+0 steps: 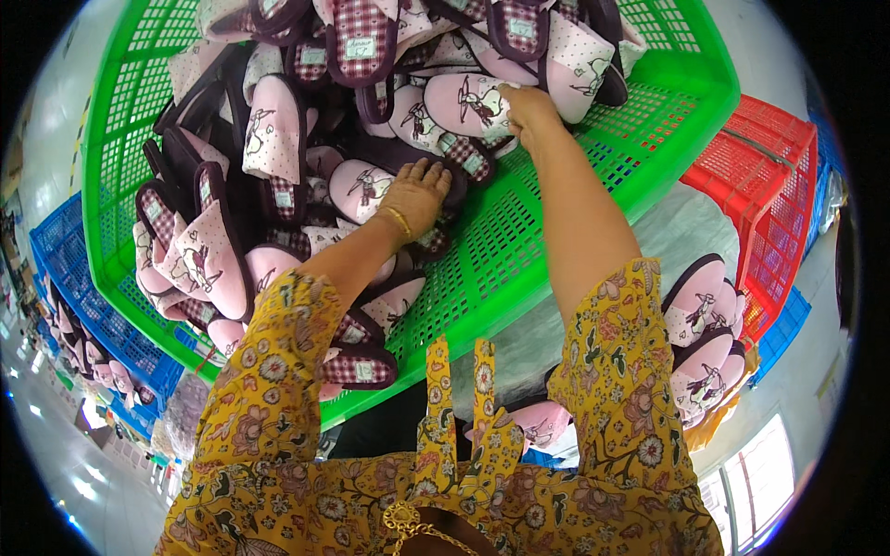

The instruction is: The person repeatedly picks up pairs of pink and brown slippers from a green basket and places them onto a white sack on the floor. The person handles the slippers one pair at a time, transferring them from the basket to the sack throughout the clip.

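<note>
A large green plastic basket [505,269] holds a heap of pink slippers with dark soles, checked linings and a printed animal figure on the uppers. My right hand [530,113] grips one end of a pink slipper [459,100] at the far side of the heap. Its thumb and some fingertips are partly hidden. My left hand [417,196] lies nearer and to the left, fingers stretched over a dark sole, beside another pink slipper [357,188]. Nothing shows in that palm, which faces down.
Right of the basket, paired slippers [700,375] rest on a pale greenish covering [681,236]. Red plastic crates [756,176] stand farther right, with blue ones behind. A blue crate [69,246] stands on the left, with more slippers [116,375] near it.
</note>
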Tool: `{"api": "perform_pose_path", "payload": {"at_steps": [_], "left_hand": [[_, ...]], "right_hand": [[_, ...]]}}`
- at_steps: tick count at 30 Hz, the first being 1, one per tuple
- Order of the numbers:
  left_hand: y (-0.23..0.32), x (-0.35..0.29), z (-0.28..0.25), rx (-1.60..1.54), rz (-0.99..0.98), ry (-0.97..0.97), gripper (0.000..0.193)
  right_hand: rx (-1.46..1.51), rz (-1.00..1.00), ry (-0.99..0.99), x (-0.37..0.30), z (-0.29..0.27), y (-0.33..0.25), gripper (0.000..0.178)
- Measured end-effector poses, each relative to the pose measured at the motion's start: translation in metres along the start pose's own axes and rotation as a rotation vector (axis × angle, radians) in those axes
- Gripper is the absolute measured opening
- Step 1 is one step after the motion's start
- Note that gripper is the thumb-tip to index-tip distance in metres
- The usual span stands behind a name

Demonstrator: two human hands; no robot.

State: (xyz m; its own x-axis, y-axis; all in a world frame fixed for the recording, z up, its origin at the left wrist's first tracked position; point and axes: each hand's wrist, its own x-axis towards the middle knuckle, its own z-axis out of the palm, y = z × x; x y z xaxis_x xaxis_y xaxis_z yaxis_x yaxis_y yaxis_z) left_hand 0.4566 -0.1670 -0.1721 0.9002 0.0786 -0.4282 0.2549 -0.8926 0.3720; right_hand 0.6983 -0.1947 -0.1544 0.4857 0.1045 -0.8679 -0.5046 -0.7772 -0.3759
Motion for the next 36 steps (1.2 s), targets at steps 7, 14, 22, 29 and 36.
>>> {"api": "perform_pose_path", "payload": {"at_steps": [7, 14, 22, 29, 36], "left_hand": [[-0.022, -0.023, -0.108, -1.2, -0.424, 0.393, 0.041], [-0.027, -0.033, -0.069, -2.32, -0.666, 0.428, 0.04], [-0.028, -0.037, -0.014, -2.573, -0.695, 0.518, 0.047], [-0.031, -0.03, 0.0, -2.584, -0.713, 0.529, 0.045], [-0.034, -0.027, 0.005, -2.555, -0.742, 0.518, 0.045]], "right_hand": [[0.019, 0.042, -0.028, 0.008, -0.003, 0.007, 0.029], [0.196, 0.017, -0.016, 0.001, -0.002, 0.004, 0.032], [0.226, 0.066, -0.136, 0.005, -0.001, 0.006, 0.033], [0.213, 0.102, -0.141, 0.003, 0.0, 0.006, 0.031], [0.208, 0.092, -0.155, 0.001, 0.002, 0.006, 0.031]]}}
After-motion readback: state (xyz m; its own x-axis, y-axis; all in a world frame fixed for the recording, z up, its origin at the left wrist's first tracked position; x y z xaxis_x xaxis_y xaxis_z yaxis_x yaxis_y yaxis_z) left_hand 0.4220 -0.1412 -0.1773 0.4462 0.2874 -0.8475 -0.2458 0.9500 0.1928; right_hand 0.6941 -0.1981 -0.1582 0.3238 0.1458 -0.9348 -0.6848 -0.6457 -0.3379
